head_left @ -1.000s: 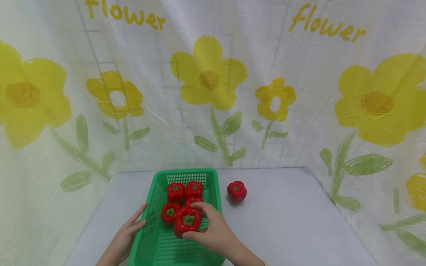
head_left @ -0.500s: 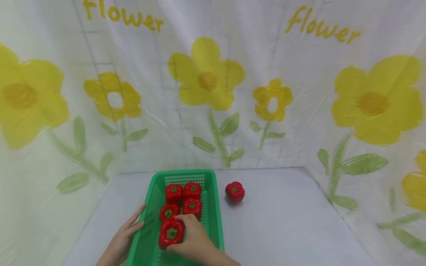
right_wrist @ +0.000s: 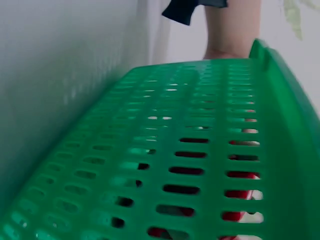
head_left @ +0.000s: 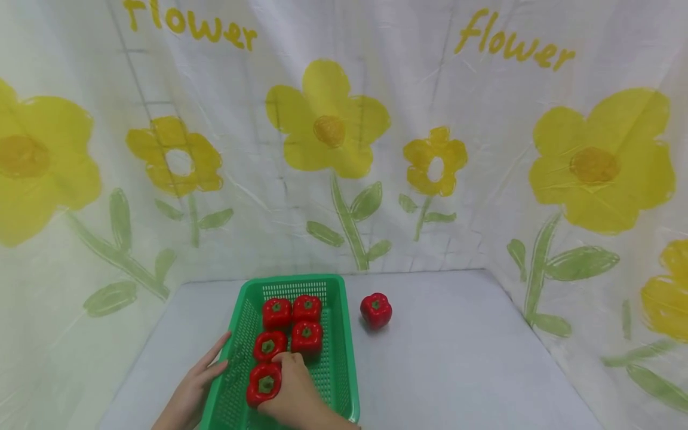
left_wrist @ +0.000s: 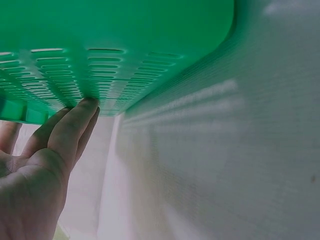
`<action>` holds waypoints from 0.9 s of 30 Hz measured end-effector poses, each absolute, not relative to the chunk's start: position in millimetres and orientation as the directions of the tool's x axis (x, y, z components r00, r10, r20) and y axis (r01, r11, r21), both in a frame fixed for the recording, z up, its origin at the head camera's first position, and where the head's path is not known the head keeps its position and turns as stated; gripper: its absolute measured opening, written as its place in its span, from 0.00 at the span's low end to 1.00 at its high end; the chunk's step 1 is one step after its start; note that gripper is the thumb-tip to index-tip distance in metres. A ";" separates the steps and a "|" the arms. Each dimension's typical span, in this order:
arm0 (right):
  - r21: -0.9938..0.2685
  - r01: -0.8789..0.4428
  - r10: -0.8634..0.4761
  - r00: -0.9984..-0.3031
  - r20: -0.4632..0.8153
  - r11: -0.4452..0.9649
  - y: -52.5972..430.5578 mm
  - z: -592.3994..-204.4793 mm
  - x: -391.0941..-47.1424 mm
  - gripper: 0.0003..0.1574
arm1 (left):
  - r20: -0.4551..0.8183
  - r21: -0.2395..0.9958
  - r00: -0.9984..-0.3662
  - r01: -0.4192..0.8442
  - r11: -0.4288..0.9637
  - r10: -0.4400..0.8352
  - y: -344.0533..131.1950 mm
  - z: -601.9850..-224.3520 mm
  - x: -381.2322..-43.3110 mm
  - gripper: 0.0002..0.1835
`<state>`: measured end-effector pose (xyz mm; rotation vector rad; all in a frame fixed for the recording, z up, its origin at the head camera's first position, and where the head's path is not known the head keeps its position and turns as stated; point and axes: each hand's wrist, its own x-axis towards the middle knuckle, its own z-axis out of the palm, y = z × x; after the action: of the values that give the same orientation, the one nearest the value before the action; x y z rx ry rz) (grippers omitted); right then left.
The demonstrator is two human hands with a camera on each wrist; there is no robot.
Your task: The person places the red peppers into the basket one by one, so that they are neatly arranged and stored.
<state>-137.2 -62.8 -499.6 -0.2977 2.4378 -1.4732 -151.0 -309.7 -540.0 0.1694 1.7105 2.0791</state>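
Inside the green slotted basket [head_left: 344,346], my right hand [head_left: 295,391] grips a red bell pepper [head_left: 264,385] with thumb and fingers, low at the near left. Just beyond it sit several more red bell peppers [head_left: 307,337], stems upward, in two rows. My left hand [head_left: 190,388] lies along the basket's left side, its fingers fairly straight; in the left wrist view the fingertips [left_wrist: 89,102] meet the slotted wall. The right wrist view shows the basket wall [right_wrist: 200,130] from outside, with red showing through the slots; the right hand is hidden there.
One red bell pepper [head_left: 375,310] stands outside the basket, to its right on the white tabletop [head_left: 457,358]. A white curtain [head_left: 462,239] with painted yellow flowers hangs behind the table and at both sides.
My right hand has carried the gripped pepper left and toward me, down into line with the left row, uncovering the pepper at right. The left hand has stayed on the basket's side.
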 end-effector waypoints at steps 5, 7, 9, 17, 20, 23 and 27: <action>-0.876 0.007 -0.288 -0.943 -0.165 0.481 -67.9 -504.6 -140.0 0.40 | -0.157 0.952 -0.887 -0.252 -0.172 0.434 -310.4 -541.6 -152.6 0.33; -0.869 0.016 -0.291 -0.939 -0.183 0.494 -69.3 -505.0 -141.2 0.39 | -0.146 0.952 -0.884 -0.249 -0.181 0.445 -311.0 -541.9 -152.9 0.33; -0.858 0.013 -0.297 -0.935 -0.192 0.514 -70.2 -504.3 -141.7 0.39 | -0.148 0.947 -0.879 -0.258 -0.190 0.453 -311.7 -541.4 -153.2 0.33; -0.823 -0.009 -0.297 -0.935 -0.195 0.568 -71.7 -502.8 -140.4 0.41 | -0.190 0.954 -0.889 -0.268 -0.136 0.416 -310.2 -537.8 -152.8 0.34; -0.810 -0.019 -0.291 -0.938 -0.188 0.586 -71.6 -502.9 -140.3 0.42 | -0.183 0.960 -0.896 -0.252 -0.125 0.405 -308.8 -537.5 -153.4 0.34; -0.804 -0.036 -0.285 -0.944 -0.168 0.594 -71.4 -502.8 -139.4 0.44 | -0.171 0.962 -0.899 -0.240 -0.127 0.402 -308.4 -537.5 -153.6 0.34; -0.805 -0.057 -0.287 -0.947 -0.144 0.591 -70.7 -502.8 -137.1 0.44 | -0.159 0.963 -0.896 -0.234 -0.136 0.414 -309.3 -538.0 -152.8 0.33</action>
<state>-137.1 -70.7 -502.8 -0.2827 2.5637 -1.2831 -152.8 -309.3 -538.0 0.2008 1.7213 2.0788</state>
